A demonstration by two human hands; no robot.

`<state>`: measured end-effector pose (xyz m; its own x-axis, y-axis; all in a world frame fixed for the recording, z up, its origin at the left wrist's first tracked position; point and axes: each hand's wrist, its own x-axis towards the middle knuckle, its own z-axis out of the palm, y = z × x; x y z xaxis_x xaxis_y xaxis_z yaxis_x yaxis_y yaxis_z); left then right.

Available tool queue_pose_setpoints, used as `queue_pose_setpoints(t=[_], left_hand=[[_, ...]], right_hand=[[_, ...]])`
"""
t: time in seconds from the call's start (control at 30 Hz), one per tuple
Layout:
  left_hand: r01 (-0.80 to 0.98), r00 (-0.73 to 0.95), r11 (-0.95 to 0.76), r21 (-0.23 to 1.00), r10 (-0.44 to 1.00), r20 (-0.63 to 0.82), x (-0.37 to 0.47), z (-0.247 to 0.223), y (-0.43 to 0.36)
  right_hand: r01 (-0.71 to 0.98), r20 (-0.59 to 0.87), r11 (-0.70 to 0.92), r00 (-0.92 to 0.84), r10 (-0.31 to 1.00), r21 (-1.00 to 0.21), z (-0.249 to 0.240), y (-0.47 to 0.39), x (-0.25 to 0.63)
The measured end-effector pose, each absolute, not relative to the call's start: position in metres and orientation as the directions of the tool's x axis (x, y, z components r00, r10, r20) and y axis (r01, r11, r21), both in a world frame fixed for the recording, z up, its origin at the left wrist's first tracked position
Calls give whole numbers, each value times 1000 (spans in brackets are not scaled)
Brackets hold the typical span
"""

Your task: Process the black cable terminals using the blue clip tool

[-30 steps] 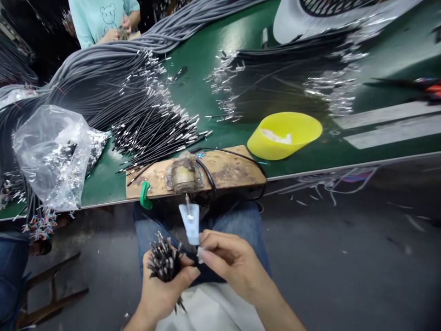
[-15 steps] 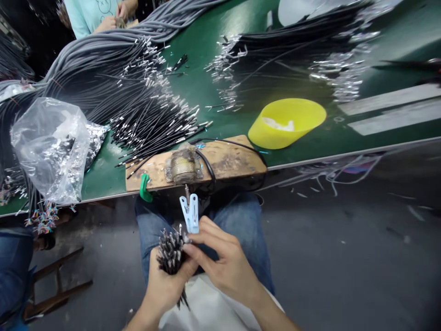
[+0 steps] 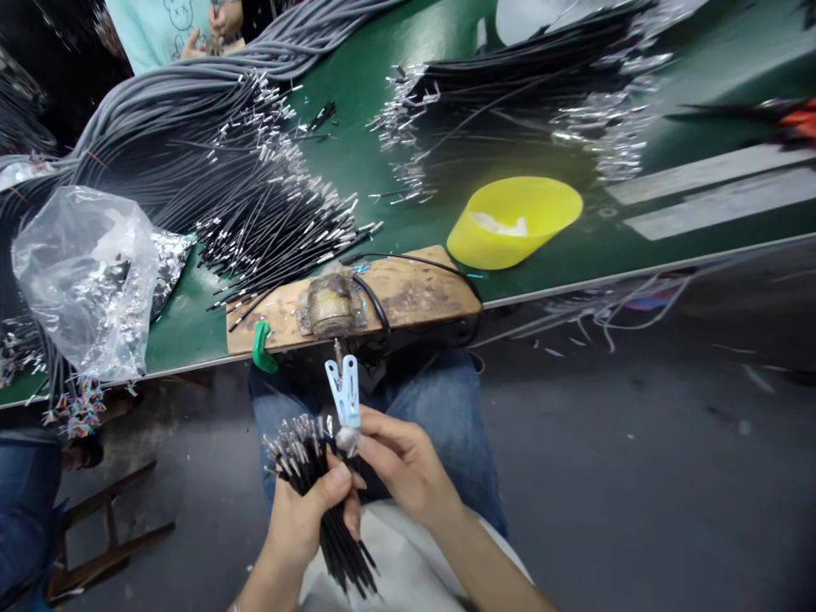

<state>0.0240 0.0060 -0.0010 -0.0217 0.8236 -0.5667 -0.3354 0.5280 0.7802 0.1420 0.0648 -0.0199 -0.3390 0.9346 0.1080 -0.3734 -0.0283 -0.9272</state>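
My left hand (image 3: pixel 312 510) is wrapped round a bundle of black cables (image 3: pixel 341 544) with silvery tips, the tips fanned upward above the thumb. Beside it, my right hand (image 3: pixel 401 463) pinches a small whitish, shiny piece (image 3: pixel 348 438) just under a light blue clothespin (image 3: pixel 345 393). The clothespin hangs at a thin metal rod below a round, worn metal device (image 3: pixel 332 304) on a wooden board (image 3: pixel 414 293). Whether my right fingers also touch a cable tip is too small to tell.
Along the green table's edge (image 3: pixel 191 361) sit a green clamp (image 3: pixel 263 347), a clear bag (image 3: pixel 89 280) of silvery pieces and a yellow container (image 3: pixel 513 223). Cable piles (image 3: pixel 280 212) lie behind. Another person's hands (image 3: pixel 217 30) show at top left. A wooden stool (image 3: pixel 115 544) stands lower left.
The cable bundle in my left hand has tilted and its tips have spread to the left, with more cable length showing below. The view has shifted slightly.
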Motion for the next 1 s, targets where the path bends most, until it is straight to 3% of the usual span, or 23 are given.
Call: queue_pose_setpoints(t=[0.17, 0.33, 0.4, 0.47, 0.5, 0.57, 0.67, 0.83, 1.0], left_hand=[[-304, 1, 527, 793, 833, -553, 25, -4, 7], [-229, -89, 458, 859, 869, -487, 26, -6, 9], [-203, -93, 440, 875, 881, -464, 24, -4, 12], [-185, -79, 422, 888, 894, -441, 21, 1, 15], [-177, -73, 410, 895, 901, -427, 20, 3, 17], [-165, -73, 377, 911, 917, -393, 17, 8, 20], [-143, -93, 338, 930, 931, -353, 16, 11, 23], [-122, -203, 324, 938, 917, -343, 15, 8, 18], [-153, -269, 319, 936, 897, -349, 16, 9, 13]], right_hand=[[-314, 167, 68, -298, 940, -947, -17, 64, 142], [-99, 358, 356, 4, 934, -929, -16, 55, 137], [-41, 414, 415, 28, 910, -909, -16, 56, 138], [-191, 325, 301, -105, 940, -934, -16, 60, 141], [-319, 236, 164, -202, 951, -934, -17, 63, 142], [-527, 67, -183, -419, 905, -830, -19, 70, 143], [-556, -88, -507, -612, 786, -658, -22, 79, 143], [-546, -257, -536, -505, 824, -644, -16, 99, 142], [-620, -224, -503, -473, 852, -602, 2, 116, 131]])
